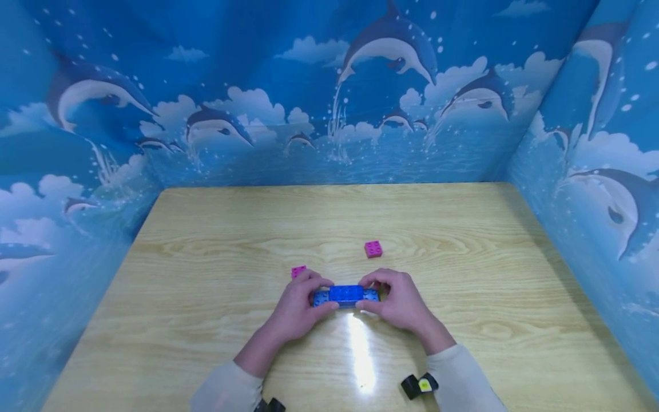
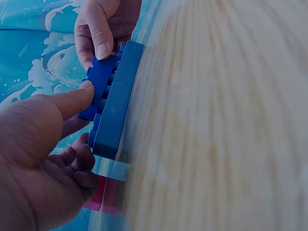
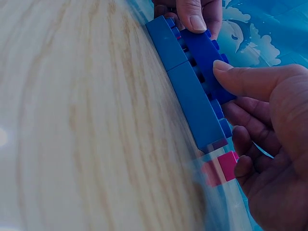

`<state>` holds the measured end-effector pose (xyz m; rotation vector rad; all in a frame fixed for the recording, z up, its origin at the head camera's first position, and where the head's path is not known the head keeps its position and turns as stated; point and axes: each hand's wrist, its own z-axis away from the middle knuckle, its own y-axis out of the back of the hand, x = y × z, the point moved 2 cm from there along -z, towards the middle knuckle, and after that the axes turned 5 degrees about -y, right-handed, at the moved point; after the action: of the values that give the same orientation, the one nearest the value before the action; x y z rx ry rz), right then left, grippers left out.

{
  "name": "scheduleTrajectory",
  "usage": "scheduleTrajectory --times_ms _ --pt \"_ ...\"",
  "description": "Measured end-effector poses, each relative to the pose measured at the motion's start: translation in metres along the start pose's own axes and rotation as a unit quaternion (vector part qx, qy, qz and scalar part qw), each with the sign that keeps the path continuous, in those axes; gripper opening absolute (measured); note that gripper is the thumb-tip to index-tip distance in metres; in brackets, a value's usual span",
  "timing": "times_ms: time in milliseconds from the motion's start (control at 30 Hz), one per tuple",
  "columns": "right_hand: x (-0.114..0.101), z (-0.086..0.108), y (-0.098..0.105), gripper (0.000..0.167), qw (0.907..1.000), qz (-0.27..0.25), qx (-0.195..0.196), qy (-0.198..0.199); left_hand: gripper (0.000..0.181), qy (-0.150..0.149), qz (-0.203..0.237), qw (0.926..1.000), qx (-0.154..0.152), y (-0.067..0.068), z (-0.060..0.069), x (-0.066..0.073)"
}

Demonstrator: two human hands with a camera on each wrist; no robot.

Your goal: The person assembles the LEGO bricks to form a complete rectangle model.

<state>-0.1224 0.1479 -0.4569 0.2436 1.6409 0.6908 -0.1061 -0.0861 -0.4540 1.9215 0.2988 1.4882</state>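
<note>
Two lighter blue toy bricks lie end to end on the table, the left one (image 1: 321, 298) and the right one (image 1: 371, 294). A dark blue brick (image 1: 346, 293) spans their joint from above. In the left wrist view, studs show in a narrow gap beneath this dark blue brick (image 2: 99, 82). My left hand (image 1: 298, 309) pinches its left end between thumb and fingers. At the right end, my right hand (image 1: 400, 300) pinches the same brick, thumb on the near side. Whether any studs are engaged is hard to tell.
One pink brick (image 1: 373, 249) lies on the wooden table (image 1: 231, 229) beyond my right hand. Another pink brick (image 1: 298, 271) is partly hidden behind my left fingers. Dolphin-printed cloth (image 1: 309, 86) rises along the back and sides.
</note>
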Motion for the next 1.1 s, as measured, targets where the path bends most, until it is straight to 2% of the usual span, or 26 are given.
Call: scheduleTrajectory --times_ms 567,833,1100 --pt "-0.0002 0.0006 -0.0016 0.036 0.9998 -0.012 0.007 0.011 0.034 0.001 -0.004 1.0 -0.004 0.0003 0.0001 0.0004" --pt "0.0002 -0.0001 -0.0031 0.035 0.9997 -0.018 0.007 0.012 0.036 -0.02 -0.011 0.9997 0.004 0.0007 -0.0014 -0.0015" --pt "0.0014 -0.0008 -0.0037 0.035 0.9997 -0.021 0.008 0.0 0.038 -0.012 -0.028 0.9995 0.006 -0.0007 -0.0029 -0.0015"
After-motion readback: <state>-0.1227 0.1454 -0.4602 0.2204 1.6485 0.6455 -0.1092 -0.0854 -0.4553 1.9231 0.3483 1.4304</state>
